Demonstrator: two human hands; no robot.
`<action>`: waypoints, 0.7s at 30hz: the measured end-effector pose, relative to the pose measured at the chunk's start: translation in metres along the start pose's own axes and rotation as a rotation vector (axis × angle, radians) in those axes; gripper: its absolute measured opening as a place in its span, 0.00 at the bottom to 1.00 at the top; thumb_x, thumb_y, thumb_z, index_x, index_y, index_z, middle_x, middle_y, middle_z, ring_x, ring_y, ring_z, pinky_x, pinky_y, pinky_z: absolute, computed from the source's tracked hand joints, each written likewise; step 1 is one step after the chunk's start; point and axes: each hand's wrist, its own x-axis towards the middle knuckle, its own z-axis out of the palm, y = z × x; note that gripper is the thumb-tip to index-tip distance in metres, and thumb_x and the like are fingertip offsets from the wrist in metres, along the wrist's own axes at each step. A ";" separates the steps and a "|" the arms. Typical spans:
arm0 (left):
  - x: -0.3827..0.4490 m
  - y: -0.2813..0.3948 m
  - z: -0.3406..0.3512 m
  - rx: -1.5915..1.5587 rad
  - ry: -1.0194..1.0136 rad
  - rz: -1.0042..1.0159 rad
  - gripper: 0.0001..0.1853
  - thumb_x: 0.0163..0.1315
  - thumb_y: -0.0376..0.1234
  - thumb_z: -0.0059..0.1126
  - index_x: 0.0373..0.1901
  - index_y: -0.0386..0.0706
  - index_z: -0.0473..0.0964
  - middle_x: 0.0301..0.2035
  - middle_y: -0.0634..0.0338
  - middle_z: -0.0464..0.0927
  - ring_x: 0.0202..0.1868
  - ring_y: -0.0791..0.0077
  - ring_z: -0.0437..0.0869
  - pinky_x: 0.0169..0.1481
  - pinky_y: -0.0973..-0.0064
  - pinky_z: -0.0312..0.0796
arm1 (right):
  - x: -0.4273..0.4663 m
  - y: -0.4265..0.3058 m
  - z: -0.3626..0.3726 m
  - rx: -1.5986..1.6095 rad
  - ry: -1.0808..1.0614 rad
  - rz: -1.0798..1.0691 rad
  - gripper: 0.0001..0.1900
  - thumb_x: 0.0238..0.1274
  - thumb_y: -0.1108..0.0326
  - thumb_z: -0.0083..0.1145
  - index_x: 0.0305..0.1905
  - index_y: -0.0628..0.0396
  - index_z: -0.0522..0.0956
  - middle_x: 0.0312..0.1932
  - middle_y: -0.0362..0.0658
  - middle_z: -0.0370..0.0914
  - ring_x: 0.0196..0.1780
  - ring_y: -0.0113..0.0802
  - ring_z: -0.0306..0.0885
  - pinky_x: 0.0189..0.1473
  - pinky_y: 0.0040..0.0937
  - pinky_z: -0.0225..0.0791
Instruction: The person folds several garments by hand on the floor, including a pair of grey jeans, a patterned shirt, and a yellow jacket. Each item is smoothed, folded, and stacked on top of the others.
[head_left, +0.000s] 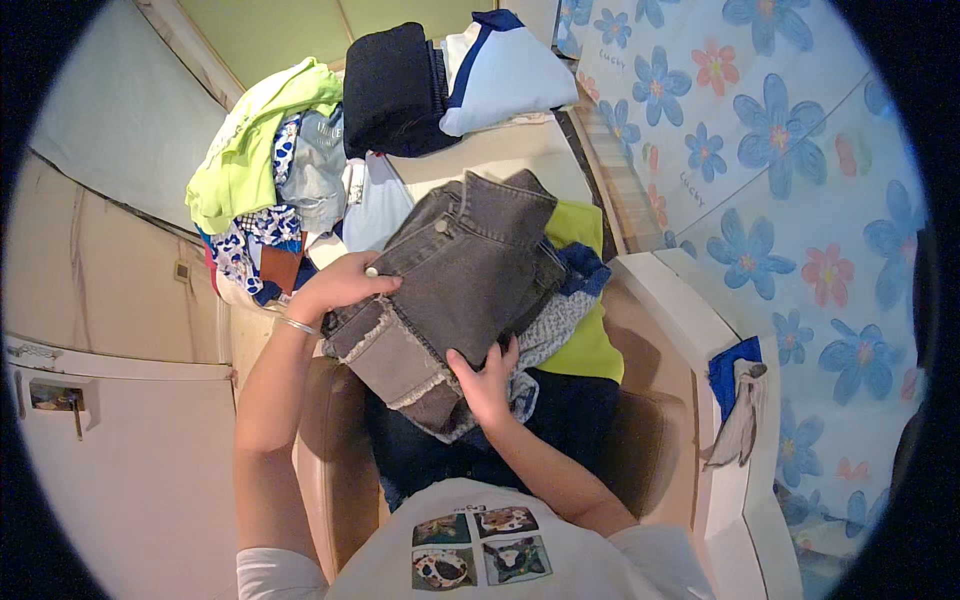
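Observation:
A dark grey denim jacket (472, 292) with metal buttons and frayed lighter patches is bunched over my lap, its collar pointing away from me. My left hand (346, 283) grips its left edge, the thumb lying on top near a button. At its lower right edge my right hand (486, 381) has its fingers around the cloth, some of them hidden. Beneath the jacket, a speckled grey knit garment (559, 324) with a blue part shows at the right. A lime-yellow cloth (600, 352) lies under that, across my dark trousers (420, 450).
Ahead stand a folded black garment (390, 90) and a light-blue and white garment (517, 82). A heap at the left holds a neon-yellow garment (255, 150) and faded denim (319, 169). Blue and grey cloths (735, 397) hang over a white ledge (675, 300) at the right.

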 end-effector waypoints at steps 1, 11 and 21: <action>-0.005 -0.004 -0.001 -0.065 0.034 -0.047 0.27 0.52 0.45 0.61 0.45 0.31 0.75 0.35 0.53 0.81 0.38 0.71 0.80 0.45 0.76 0.70 | 0.000 -0.004 0.001 -0.066 0.010 -0.021 0.42 0.47 0.48 0.65 0.61 0.67 0.61 0.67 0.65 0.35 0.68 0.62 0.39 0.67 0.51 0.44; -0.033 -0.023 -0.001 -0.487 0.072 -0.283 0.28 0.59 0.43 0.56 0.53 0.28 0.69 0.45 0.53 0.78 0.42 0.71 0.80 0.49 0.75 0.71 | 0.015 -0.012 0.011 0.649 -0.322 0.294 0.45 0.48 0.59 0.68 0.65 0.65 0.51 0.63 0.53 0.59 0.64 0.43 0.58 0.64 0.36 0.52; -0.063 -0.013 0.024 -1.178 -0.160 -0.379 0.21 0.60 0.41 0.53 0.50 0.36 0.73 0.44 0.56 0.79 0.43 0.69 0.81 0.51 0.72 0.72 | 0.025 -0.084 -0.074 0.416 -0.504 0.306 0.49 0.45 0.59 0.68 0.68 0.66 0.48 0.63 0.55 0.60 0.64 0.44 0.61 0.63 0.35 0.56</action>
